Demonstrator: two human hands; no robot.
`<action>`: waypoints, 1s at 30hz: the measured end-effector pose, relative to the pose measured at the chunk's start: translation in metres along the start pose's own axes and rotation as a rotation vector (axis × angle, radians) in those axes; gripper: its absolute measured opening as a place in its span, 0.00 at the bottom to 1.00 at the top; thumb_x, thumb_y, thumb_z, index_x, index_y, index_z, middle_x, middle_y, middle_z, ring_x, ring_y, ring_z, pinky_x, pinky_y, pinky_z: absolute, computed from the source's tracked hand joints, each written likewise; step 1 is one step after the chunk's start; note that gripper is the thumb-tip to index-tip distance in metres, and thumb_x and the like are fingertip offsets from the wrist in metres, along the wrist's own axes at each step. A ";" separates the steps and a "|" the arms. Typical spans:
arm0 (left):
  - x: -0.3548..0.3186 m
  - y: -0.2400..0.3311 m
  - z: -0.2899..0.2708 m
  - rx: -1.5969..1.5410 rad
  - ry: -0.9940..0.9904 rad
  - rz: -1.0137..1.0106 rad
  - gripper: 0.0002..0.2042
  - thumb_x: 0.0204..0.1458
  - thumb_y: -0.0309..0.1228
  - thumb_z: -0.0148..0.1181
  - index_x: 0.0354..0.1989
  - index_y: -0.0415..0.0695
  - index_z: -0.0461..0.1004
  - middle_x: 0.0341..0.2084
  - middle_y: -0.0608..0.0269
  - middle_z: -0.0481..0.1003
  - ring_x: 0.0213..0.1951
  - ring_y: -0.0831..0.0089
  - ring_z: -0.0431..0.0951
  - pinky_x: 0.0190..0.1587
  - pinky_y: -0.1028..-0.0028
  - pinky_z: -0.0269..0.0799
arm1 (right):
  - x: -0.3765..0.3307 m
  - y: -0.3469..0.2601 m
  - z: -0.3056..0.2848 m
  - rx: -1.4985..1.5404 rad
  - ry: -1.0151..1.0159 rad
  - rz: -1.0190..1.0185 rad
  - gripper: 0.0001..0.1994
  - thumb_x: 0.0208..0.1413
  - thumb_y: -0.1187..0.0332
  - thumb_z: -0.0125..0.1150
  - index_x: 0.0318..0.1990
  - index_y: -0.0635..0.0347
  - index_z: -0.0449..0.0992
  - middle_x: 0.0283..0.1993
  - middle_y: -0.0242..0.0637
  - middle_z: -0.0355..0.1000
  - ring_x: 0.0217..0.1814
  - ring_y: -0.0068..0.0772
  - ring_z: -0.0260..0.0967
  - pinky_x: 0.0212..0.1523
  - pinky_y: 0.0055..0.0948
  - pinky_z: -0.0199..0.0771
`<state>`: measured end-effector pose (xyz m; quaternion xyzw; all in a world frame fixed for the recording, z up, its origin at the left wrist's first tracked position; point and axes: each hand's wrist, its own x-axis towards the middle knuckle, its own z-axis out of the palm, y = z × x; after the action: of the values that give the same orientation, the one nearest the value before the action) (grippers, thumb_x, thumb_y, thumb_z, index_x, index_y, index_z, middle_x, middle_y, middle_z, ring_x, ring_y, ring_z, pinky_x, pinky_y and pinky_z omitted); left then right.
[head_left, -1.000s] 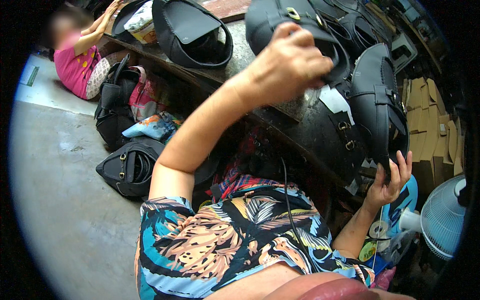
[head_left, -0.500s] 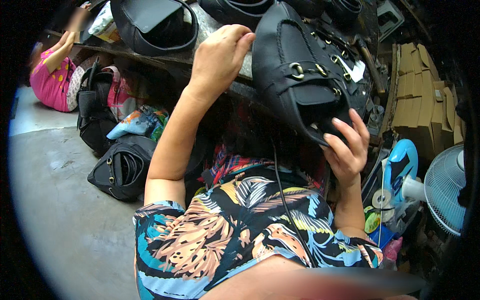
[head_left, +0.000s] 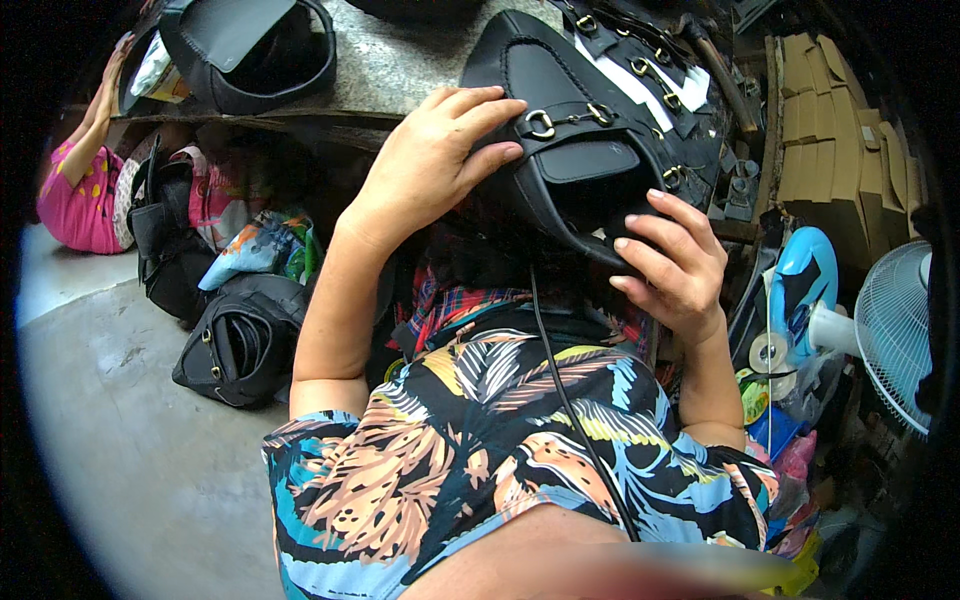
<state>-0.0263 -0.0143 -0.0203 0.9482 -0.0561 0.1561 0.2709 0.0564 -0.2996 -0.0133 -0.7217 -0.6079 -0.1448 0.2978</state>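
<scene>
Black loafer upper [head_left: 562,140], 1 pc, upper centre of frame: smooth, leather-like, tapered toe, braided U-shaped seam, rounded rim, strap [head_left: 575,130] w/ 2 gold-tone rings [head_left: 552,122]. My R hand [head_left: 685,262] grips its lower-R rim, fingers curled; my L hand [head_left: 430,158] has thumb + fingertips on its L side, can't tell how firmly. Upper L: 1 rounded black piece [head_left: 265,92] on mottled grey bench [head_left: 390,60]. Far R: 1 fan [head_left: 895,335], round wire cage.

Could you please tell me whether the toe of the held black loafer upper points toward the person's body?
No, the loafer upper points its toe away; the right hand holds the near rim.
</scene>
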 end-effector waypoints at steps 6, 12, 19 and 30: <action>-0.001 0.016 0.000 0.077 0.161 -0.014 0.26 0.49 0.46 0.65 0.52 0.42 0.74 0.48 0.51 0.73 0.49 0.54 0.74 0.51 0.63 0.72 | 0.007 0.018 -0.008 0.119 0.165 0.027 0.21 0.55 0.48 0.60 0.42 0.58 0.79 0.44 0.43 0.76 0.52 0.52 0.72 0.51 0.43 0.73; 0.007 0.037 0.011 0.127 0.161 -0.065 0.25 0.44 0.44 0.69 0.49 0.41 0.75 0.43 0.54 0.74 0.45 0.58 0.76 0.45 0.64 0.75 | 0.018 0.044 0.002 0.199 0.210 0.500 0.14 0.54 0.67 0.64 0.48 0.59 0.77 0.42 0.37 0.76 0.48 0.37 0.72 0.49 0.32 0.72; 0.016 0.033 0.014 0.078 0.175 -0.204 0.16 0.40 0.35 0.69 0.37 0.40 0.79 0.40 0.57 0.74 0.40 0.59 0.78 0.42 0.66 0.75 | 0.020 0.057 0.018 0.308 0.002 0.701 0.16 0.62 0.66 0.58 0.55 0.62 0.74 0.47 0.38 0.73 0.47 0.24 0.70 0.49 0.23 0.70; 0.008 0.032 0.009 0.017 0.410 -0.027 0.17 0.36 0.29 0.71 0.37 0.41 0.77 0.39 0.58 0.73 0.41 0.59 0.76 0.43 0.67 0.75 | 0.025 0.066 0.022 0.883 0.201 0.755 0.27 0.64 0.57 0.55 0.66 0.59 0.61 0.55 0.39 0.69 0.58 0.28 0.65 0.58 0.28 0.64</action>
<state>-0.0227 -0.0463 -0.0086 0.8996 0.0143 0.3424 0.2708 0.1226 -0.2716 -0.0330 -0.6786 -0.2805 0.1702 0.6572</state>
